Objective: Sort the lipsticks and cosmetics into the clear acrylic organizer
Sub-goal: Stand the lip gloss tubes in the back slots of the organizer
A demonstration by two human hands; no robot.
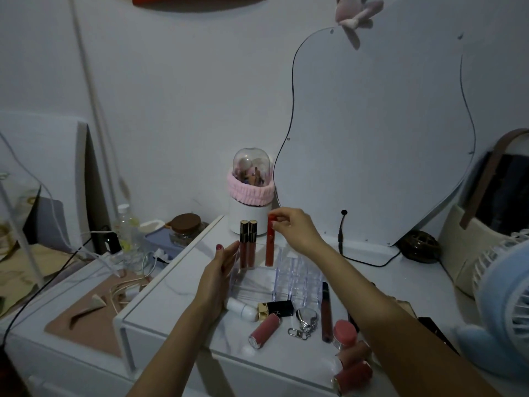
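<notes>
Dim room, white dresser top point(177, 285) — right hand point(297, 229) pinches a red lip-gloss tube point(269, 244) over the clear acrylic organizer point(286, 279); left hand point(221, 270) flat, fingers straight, beside it — wavy mirror point(375, 138) behind.

The organizer point(289, 282) is clear, glossy plastic. The tabletop point(183, 285) looks smooth and white with a faint sheen. At 12 o'clock, a fluffy pink cloth band point(249, 193) wraps a white holder under a glossy clear dome point(251, 164). The keyring point(305, 322) is shiny metal.
</notes>
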